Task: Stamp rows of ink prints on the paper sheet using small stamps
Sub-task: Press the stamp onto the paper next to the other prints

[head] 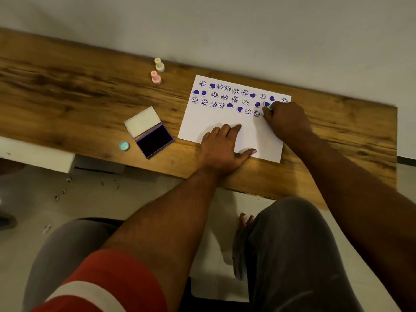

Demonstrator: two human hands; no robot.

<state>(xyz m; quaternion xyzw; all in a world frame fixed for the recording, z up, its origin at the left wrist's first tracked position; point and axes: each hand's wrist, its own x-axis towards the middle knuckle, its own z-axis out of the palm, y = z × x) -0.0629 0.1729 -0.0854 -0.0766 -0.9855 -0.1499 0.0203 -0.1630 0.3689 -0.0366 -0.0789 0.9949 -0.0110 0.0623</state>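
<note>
A white paper sheet [202, 124] lies on the wooden table [78, 91], with rows of purple smiley and heart prints across its upper part. My left hand [221, 147] lies flat on the sheet's lower edge, fingers spread. My right hand [286, 120] grips a small teal stamp [269, 107], mostly hidden by the fingers, with its lower end down at the right end of the third row. An open purple ink pad [154, 139] with its white lid sits left of the sheet.
A pink stamp [155, 77] and a cream stamp [159, 64] stand upright near the wall behind the ink pad. A light blue cap [124, 146] lies by the pad near the table's front edge. My knees are below the table.
</note>
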